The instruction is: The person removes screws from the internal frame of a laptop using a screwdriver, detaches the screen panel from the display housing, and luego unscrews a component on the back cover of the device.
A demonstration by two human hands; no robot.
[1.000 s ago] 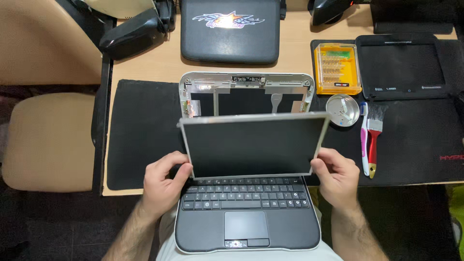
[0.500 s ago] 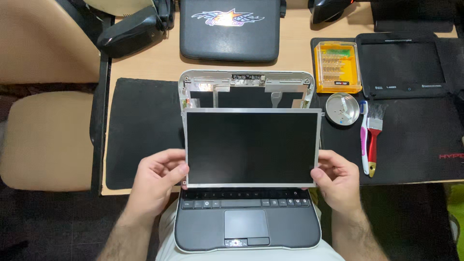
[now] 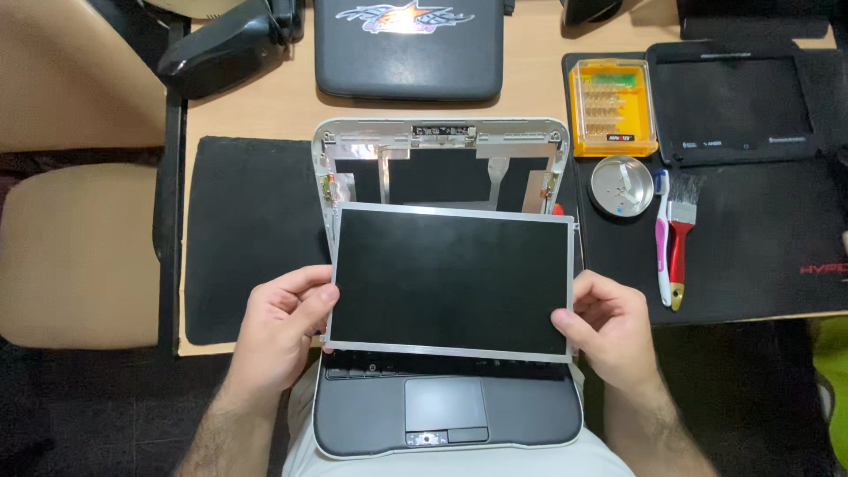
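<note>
The left hand [image 3: 283,331] and the right hand [image 3: 609,331] hold a loose screen panel [image 3: 450,283] between them, each pinching one short edge: thumb on the dark front face, fingers curled behind. The left hand grips the panel's lower left edge, the right hand its lower right edge, so both hands are closed on the panel and neither is nearer than the other; the grip is close to even.

The panel's long axis runs left to right, straight across between the two hands. It floats a little above and in front of a small laptop [image 3: 446,415] that rests on the person's lap. The panel's lower edge hides most of the keyboard, leaving only the touchpad and palm rest showing below it. Its upper edge overlaps the bottom of the open lid shell [image 3: 442,146], a pale frame standing empty behind the panel, with tape and a small board strip along its top.

Right of the panel lie a round metal dish [image 3: 621,184], a pink-handled tool [image 3: 662,238] and a red-handled brush [image 3: 678,238] just beside each other, all on a black mat [image 3: 760,247]. Above the dish sits a yellow bit case [image 3: 612,106]. Left of the panel another black mat [image 3: 247,230] covers the desk.
</note>
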